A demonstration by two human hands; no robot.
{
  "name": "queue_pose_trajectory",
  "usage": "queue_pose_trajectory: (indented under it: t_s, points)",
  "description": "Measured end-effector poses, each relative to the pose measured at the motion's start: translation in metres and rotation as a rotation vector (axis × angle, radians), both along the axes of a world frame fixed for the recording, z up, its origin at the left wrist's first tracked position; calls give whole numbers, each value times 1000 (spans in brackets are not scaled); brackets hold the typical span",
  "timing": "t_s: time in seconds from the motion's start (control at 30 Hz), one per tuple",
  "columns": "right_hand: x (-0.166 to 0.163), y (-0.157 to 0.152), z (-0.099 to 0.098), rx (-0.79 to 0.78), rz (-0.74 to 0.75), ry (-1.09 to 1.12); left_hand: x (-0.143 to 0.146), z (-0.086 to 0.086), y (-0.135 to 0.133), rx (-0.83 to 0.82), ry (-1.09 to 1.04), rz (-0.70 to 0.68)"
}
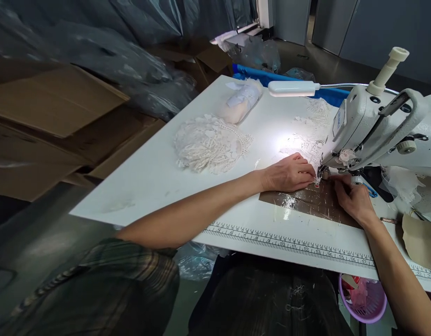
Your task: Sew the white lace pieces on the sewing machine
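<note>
A white sewing machine (pixel 372 130) stands on the right of the table, its needle and presser foot (pixel 322 173) lowered near the cloth. My left hand (pixel 288 172) is closed, its curled fingers on the white lace (pixel 304 147) just left of the foot. The lace spreads behind that hand under the lamp light. To the right of the foot, my right hand (pixel 353 198) has its thumb and fingers pinched together; what they hold is hidden. Both hands rest at a brown shiny sheet (pixel 299 205) covering the machine bed.
A heap of white lace pieces (pixel 210 142) and a wrapped bundle (pixel 241 100) lie on the white table (pixel 149 186). A lamp (pixel 293 88) reaches over it. A ruler strip (pixel 288 242) follows the front edge. Cardboard boxes (pixel 54 98) stand left; a purple basket (pixel 367 308) sits below.
</note>
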State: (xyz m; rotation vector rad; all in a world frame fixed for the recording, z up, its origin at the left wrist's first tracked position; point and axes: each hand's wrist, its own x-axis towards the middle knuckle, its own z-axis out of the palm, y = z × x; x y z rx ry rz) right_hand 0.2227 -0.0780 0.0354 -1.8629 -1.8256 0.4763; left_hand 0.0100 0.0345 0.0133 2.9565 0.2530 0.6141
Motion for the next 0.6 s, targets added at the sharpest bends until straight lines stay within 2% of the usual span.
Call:
queue_pose_trajectory:
  t_s: [0.07, 0.17, 0.37, 0.5, 0.6]
  points:
    - [-1, -3, -8, 87, 76, 8, 0, 0, 0, 5, -6, -13]
    - [-2, -6, -16, 147, 189, -102, 0, 0, 0, 26, -32, -37]
    - [-2, -6, -18, 185, 228, -311, 2, -2, 0, 168, -80, -53]
    - [-1, -6, -18, 187, 244, -259, 2, -2, 0, 266, -100, -62]
    - [2, -6, -17, 180, 191, -86, 2, -2, -1, 289, -102, -58]
